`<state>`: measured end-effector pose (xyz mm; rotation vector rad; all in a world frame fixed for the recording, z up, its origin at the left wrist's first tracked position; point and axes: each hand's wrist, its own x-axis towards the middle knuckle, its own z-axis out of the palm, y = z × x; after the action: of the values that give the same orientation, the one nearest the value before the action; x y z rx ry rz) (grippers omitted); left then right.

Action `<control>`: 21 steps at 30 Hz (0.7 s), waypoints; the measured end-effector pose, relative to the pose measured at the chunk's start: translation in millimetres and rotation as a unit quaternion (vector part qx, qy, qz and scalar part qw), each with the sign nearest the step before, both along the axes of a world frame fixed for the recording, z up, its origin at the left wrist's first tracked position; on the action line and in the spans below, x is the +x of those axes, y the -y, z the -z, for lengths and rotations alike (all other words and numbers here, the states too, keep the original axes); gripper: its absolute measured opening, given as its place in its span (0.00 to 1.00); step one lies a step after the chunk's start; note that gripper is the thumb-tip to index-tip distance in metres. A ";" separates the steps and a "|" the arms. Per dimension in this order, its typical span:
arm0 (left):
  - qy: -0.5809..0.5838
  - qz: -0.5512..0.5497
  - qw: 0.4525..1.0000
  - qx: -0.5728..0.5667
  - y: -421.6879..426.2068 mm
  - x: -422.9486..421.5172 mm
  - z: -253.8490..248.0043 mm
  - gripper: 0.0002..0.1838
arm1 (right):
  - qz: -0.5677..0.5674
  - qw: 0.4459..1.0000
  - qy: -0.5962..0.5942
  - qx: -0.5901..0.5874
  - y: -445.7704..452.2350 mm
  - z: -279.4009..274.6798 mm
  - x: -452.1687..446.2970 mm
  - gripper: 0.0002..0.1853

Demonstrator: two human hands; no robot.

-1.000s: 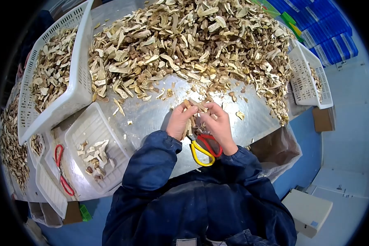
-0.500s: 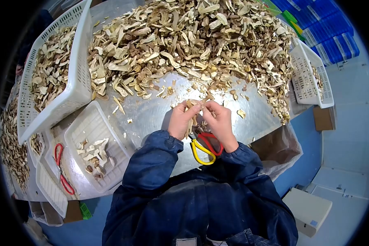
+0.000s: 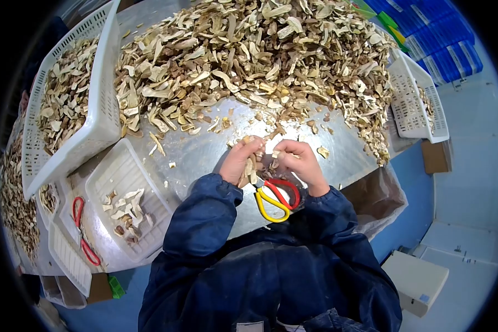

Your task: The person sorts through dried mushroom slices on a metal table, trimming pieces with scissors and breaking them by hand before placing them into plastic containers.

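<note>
A pair of scissors with one yellow and one red looped handle [image 3: 262, 192] lies on the shiny metal tabletop [image 3: 202, 157], its loops toward the person in the dark blue jacket [image 3: 271, 276] and its blades largely hidden. Just beyond its loops, on the left, the left hand [image 3: 240, 159] has its grip closed around several tan, dried-looking slices [image 3: 251, 170], which hang down from the fingers close to the scissors' pivot. On the right, beyond the red loop, the right hand [image 3: 301, 165] has its grip closed too, pinching a small pale piece [image 3: 279, 154] between thumb and fingers, near the left hand but apart from it. Farther beyond the scissors spreads a broad heap of brown and cream slices [image 3: 249, 66], with crumbs at its near edge. Well to the left of the scissors, a shallow white ribbed tray [image 3: 113, 169] bears a few pale and brown pieces, and past it lies a red-handled pair of scissors [image 3: 81, 238]. A large white slotted basket [image 3: 101, 119] full of slices stands at the far left, and a smaller white perforated basket [image 3: 406, 102] stands to the far right.
</note>
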<state>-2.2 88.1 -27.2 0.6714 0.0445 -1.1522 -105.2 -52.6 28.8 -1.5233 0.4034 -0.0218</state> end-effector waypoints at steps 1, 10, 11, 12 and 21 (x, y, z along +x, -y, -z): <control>-0.014 -0.001 1.000 -0.028 -1.8 3.6 5.0 0.09 | -0.013 1.000 -0.018 -0.011 7.8 -1.3 -2.4 0.08; -0.067 -0.096 0.974 -0.194 -1.9 15.6 19.9 0.10 | 0.079 0.896 -0.036 -0.436 66.1 11.2 18.2 0.12; -0.067 -0.096 0.975 -0.188 -1.7 14.5 18.6 0.09 | 0.076 0.863 -0.005 -0.499 67.0 17.5 28.1 0.11; -0.067 -0.096 0.977 -0.181 -2.6 14.0 17.9 0.09 | 0.073 0.826 0.025 -0.558 68.8 30.1 37.0 0.11; -0.088 -0.088 0.971 -0.205 -3.2 14.0 22.2 0.08 | 0.183 0.917 0.001 -0.353 83.3 51.6 29.4 0.06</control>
<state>11.8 91.4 -49.4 0.1919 0.0151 -1.0056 -75.9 -135.8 -22.8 -2.1335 0.7266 -0.5135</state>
